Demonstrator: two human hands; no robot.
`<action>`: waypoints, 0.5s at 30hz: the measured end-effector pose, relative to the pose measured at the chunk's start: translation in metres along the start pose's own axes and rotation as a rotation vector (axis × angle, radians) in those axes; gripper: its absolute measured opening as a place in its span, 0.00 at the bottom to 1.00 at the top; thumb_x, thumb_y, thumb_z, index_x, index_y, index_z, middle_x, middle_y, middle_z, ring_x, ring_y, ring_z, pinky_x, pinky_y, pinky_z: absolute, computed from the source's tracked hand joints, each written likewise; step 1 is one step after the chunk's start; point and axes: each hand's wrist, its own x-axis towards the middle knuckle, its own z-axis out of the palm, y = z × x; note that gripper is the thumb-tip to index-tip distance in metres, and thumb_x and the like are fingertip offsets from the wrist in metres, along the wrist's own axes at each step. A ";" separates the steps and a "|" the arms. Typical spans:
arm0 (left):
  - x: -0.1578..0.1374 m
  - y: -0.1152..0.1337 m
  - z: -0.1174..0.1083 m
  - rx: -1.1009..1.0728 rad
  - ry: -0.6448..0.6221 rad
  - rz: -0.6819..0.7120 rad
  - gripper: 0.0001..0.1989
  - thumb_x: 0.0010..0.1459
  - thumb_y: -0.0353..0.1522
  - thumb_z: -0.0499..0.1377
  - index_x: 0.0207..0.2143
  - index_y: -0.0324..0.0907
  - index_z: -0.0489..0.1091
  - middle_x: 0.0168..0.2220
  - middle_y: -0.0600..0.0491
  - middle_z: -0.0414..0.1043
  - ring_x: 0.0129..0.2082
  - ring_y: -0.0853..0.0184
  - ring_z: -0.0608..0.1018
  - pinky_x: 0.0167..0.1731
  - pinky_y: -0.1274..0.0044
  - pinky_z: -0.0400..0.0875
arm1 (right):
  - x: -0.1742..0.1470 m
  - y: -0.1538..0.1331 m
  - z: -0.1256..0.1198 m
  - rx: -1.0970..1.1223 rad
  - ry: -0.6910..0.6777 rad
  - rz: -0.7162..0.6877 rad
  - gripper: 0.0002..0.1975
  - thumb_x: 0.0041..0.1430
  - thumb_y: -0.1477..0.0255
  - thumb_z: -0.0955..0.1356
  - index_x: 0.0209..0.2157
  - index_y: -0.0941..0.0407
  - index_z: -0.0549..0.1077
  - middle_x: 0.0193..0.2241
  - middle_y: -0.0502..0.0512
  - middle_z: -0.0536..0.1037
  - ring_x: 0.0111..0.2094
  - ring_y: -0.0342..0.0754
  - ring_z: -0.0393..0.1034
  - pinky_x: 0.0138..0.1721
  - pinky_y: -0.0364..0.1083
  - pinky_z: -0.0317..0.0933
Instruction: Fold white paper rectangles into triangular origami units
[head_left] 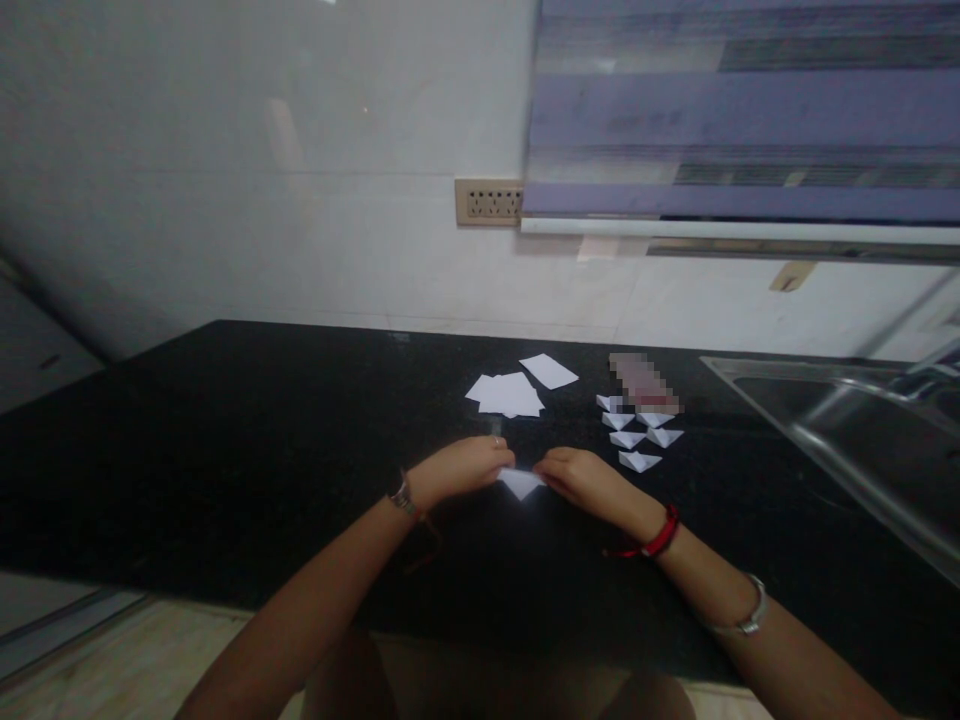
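Observation:
Between my two hands is a small white folded paper [521,484], its point facing down toward me. My left hand [474,460] pinches its left corner, and my right hand [570,472] grips the right corner. Just beyond them lies a loose pile of flat white paper sheets [510,394], with one single sheet [550,371] apart from it at the upper right. Several small folded paper pieces [639,461] stand in a cluster to the right of my right hand.
Everything rests on a black countertop [262,460]. A blurred-out flat object [645,382] lies behind the folded pieces. At the right is a metal sink [862,420] with a faucet. A socket strip [491,203] and a purple blind [735,110] are on the wall behind.

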 end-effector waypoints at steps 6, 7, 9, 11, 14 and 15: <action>-0.003 0.001 -0.001 0.118 -0.027 0.029 0.06 0.53 0.24 0.49 0.31 0.40 0.63 0.34 0.52 0.65 0.34 0.69 0.69 0.34 0.79 0.64 | -0.002 -0.003 -0.005 -0.072 -0.052 -0.065 0.11 0.55 0.79 0.59 0.37 0.58 0.70 0.30 0.55 0.70 0.32 0.44 0.65 0.32 0.41 0.57; -0.003 0.001 -0.001 0.132 -0.029 0.031 0.06 0.53 0.24 0.49 0.31 0.40 0.63 0.34 0.52 0.65 0.34 0.69 0.69 0.34 0.79 0.64 | -0.002 -0.004 -0.006 -0.071 -0.053 -0.075 0.11 0.55 0.78 0.59 0.37 0.58 0.70 0.30 0.56 0.70 0.33 0.44 0.65 0.33 0.41 0.57; -0.003 0.001 0.000 0.148 -0.032 0.031 0.06 0.52 0.24 0.49 0.31 0.40 0.63 0.34 0.53 0.64 0.34 0.69 0.69 0.35 0.79 0.64 | -0.002 -0.004 -0.005 -0.066 -0.044 -0.087 0.11 0.55 0.77 0.59 0.37 0.59 0.70 0.31 0.56 0.70 0.34 0.45 0.64 0.35 0.42 0.57; -0.003 0.002 0.000 0.162 -0.035 0.022 0.06 0.52 0.23 0.48 0.31 0.40 0.62 0.34 0.53 0.64 0.34 0.69 0.69 0.34 0.79 0.64 | -0.002 -0.005 -0.004 -0.059 -0.028 -0.086 0.11 0.56 0.75 0.59 0.36 0.59 0.70 0.31 0.57 0.70 0.35 0.45 0.64 0.36 0.42 0.57; -0.003 0.004 0.000 0.188 -0.033 0.018 0.06 0.52 0.23 0.48 0.31 0.40 0.61 0.34 0.52 0.64 0.33 0.70 0.68 0.33 0.79 0.64 | -0.002 -0.005 -0.001 -0.060 -0.014 -0.068 0.10 0.55 0.74 0.59 0.37 0.59 0.70 0.32 0.56 0.70 0.35 0.45 0.64 0.35 0.42 0.58; -0.003 0.005 0.000 0.199 -0.032 0.021 0.06 0.52 0.23 0.48 0.31 0.40 0.61 0.34 0.52 0.64 0.33 0.69 0.68 0.33 0.79 0.64 | -0.002 -0.005 -0.001 -0.064 -0.013 -0.060 0.11 0.55 0.75 0.60 0.38 0.59 0.69 0.32 0.56 0.69 0.35 0.45 0.64 0.35 0.42 0.58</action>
